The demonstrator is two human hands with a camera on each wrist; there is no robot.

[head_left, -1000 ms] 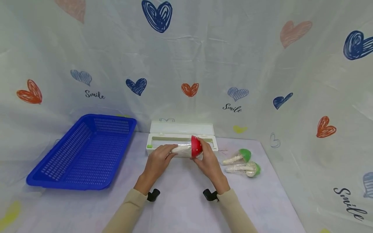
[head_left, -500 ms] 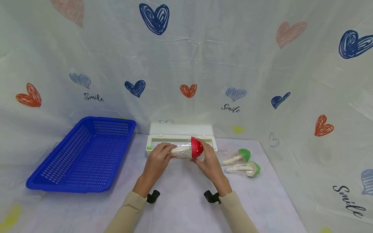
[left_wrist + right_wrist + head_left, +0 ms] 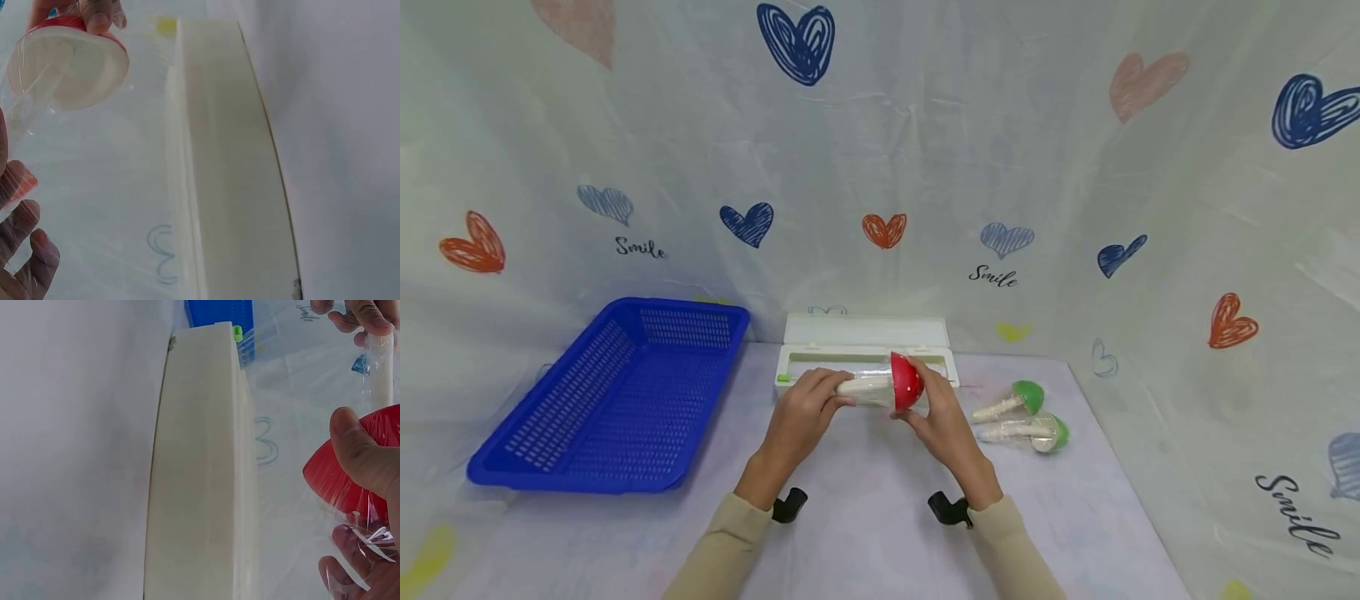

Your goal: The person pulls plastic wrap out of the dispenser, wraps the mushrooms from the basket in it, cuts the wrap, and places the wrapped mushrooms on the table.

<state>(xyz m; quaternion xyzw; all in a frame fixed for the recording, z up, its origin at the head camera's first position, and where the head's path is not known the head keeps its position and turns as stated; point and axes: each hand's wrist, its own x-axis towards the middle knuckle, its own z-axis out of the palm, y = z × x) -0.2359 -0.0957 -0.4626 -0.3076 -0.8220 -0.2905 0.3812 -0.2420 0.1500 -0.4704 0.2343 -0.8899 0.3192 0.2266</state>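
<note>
A toy mushroom point(image 3: 906, 382) with a white-dotted red cap and pale stem lies sideways between both hands, wrapped in clear film point(image 3: 381, 536). My left hand point(image 3: 801, 421) pinches the stem end. My right hand point(image 3: 943, 425) grips the red cap, its thumb on the near side in the right wrist view. Just behind the mushroom stands a long white cling film box point(image 3: 790, 367) with its lid point(image 3: 865, 331) raised. In the left wrist view the cap's pale underside point(image 3: 81, 65) shows through the film.
At the left stands a blue perforated basket point(image 3: 681, 467). Two green-capped mushrooms in film, an upper one point(image 3: 1028, 397) and a lower one point(image 3: 1048, 434), lie on the table right of the box. A curtain printed with hearts point(image 3: 884, 231) hangs behind.
Both hands keep hold of the mushroom in nearly the same place. The right wrist has shifted slightly right. The head view has moved a little.
</note>
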